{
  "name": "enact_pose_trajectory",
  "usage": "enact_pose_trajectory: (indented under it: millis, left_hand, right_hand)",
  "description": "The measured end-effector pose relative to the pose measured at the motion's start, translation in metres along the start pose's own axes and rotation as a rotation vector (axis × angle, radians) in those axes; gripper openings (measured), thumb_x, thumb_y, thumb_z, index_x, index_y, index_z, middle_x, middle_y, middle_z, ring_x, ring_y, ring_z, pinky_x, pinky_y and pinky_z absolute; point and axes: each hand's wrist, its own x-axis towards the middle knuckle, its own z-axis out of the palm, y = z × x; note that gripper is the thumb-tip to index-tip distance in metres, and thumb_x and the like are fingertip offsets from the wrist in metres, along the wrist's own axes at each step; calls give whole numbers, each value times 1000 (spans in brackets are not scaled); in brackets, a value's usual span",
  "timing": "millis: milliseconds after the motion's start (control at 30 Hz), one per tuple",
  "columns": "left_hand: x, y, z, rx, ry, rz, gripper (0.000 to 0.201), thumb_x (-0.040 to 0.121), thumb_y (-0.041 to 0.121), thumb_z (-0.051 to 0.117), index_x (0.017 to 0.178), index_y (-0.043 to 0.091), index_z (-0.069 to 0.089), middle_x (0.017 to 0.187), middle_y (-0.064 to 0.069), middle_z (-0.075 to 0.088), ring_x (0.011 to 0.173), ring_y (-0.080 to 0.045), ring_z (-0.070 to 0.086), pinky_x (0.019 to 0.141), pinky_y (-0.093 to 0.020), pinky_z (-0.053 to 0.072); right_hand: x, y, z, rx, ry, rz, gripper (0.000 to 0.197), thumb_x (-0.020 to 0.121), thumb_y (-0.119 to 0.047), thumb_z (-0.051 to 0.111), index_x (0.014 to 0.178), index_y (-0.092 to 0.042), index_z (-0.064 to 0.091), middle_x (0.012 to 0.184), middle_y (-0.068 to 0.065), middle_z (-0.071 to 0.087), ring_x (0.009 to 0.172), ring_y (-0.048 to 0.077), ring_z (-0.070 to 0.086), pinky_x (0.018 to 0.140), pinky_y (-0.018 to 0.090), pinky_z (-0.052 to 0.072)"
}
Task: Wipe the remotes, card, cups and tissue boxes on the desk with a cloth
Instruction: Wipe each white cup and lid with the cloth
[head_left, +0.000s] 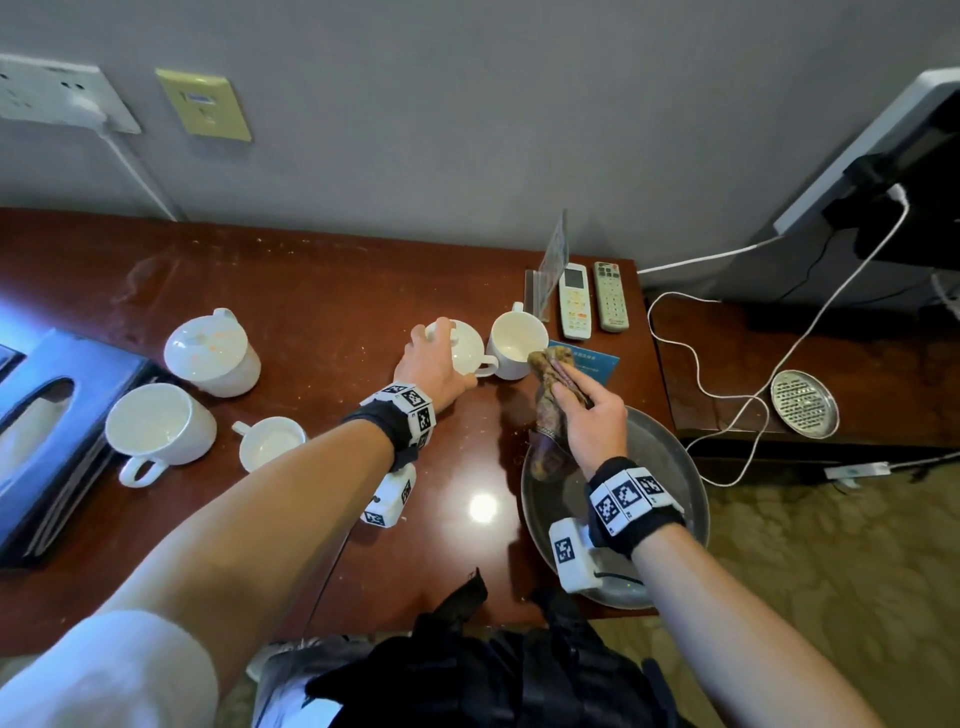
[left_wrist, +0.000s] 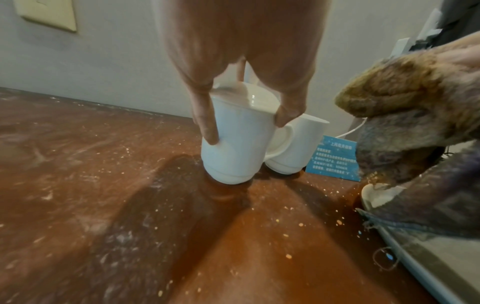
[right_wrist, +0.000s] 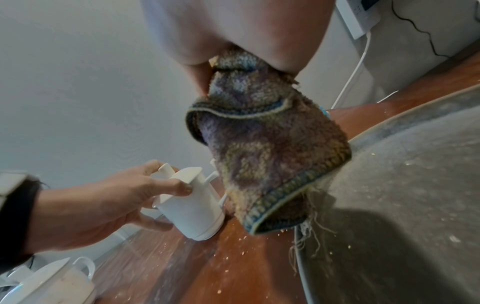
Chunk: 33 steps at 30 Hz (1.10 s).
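My left hand (head_left: 434, 358) grips a lidded white cup (head_left: 462, 345) from above, thumb and fingers (left_wrist: 207, 125) curled round its rim, at desk level. Touching its handle stands an open white cup (head_left: 519, 338). My right hand (head_left: 587, 410) holds a bunched brown-purple cloth (head_left: 550, 395), which hangs over the basin rim just right of the cups. A blue card (head_left: 597, 364) lies behind the cloth. Two remotes (head_left: 575, 301) (head_left: 611, 296) lie side by side at the back right. Three more white cups (head_left: 210, 353) (head_left: 158, 426) (head_left: 270, 441) and a dark tissue box (head_left: 52, 426) sit at the left.
A round metal basin (head_left: 680, 467) sits at the desk's right front corner under my right wrist. A clear sign holder (head_left: 550, 260) stands behind the cups. White cables (head_left: 727, 395) and a metal strainer (head_left: 804, 402) lie on the lower cabinet to the right. Crumbs dot the desk (head_left: 311, 291).
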Motion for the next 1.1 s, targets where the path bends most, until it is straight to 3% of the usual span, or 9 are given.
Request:
enact_pose_trajectory:
  millis: [200,367,533,733,900,1100]
  left_hand:
    - [-2,-1,-2,23,-13,-5,78,78,39,78,138,25,31,137,-12,39,115,-36,55,88,-44,49]
    - [-12,-10,-10,-7,-6,4,89,75,45,80,144,34,24,151,-11,28,132,-35,42,100,-51,46]
    - [-33,-38,-29,0,46,-2,84,78,48,76,145,35,27,157,-8,23,137,-32,37,103,-53,45]
    - [-71,-96,-56,-54,118,-28,77,80,46,75,143,37,32,155,-7,29,137,-28,38,105,-51,44]
    - [-109,-143,-71,-128,147,-103,76,80,39,78,142,33,36,150,-5,36,133,-25,40,108,-42,40]
    - [-141,-182,-67,-108,151,-201,84,75,32,82,145,24,36,146,-5,41,132,-24,41,110,-42,38]
  right_hand:
    - [-5,4,-2,-5,17,-3,35,93,-15,63,127,-24,65,122,-1,66,112,12,62,97,39,54]
    - [-8,-4,6,0,-18,-49,35,93,-18,64,127,-26,65,123,-4,66,114,11,61,97,38,53]
    - [-16,-10,31,-29,-41,-116,32,90,-26,67,121,-34,69,120,-13,65,117,10,56,103,38,49]
    - [-43,-15,77,-14,-214,-156,29,91,-18,68,120,-22,70,111,-14,66,112,5,59,103,30,48]
    - [-59,-10,121,-83,-362,-173,27,90,-23,68,117,-24,72,117,-10,69,115,5,59,106,32,45]
    - [-72,-2,160,-156,-485,-165,28,90,-25,68,118,-23,72,122,-6,69,116,8,60,103,21,43]
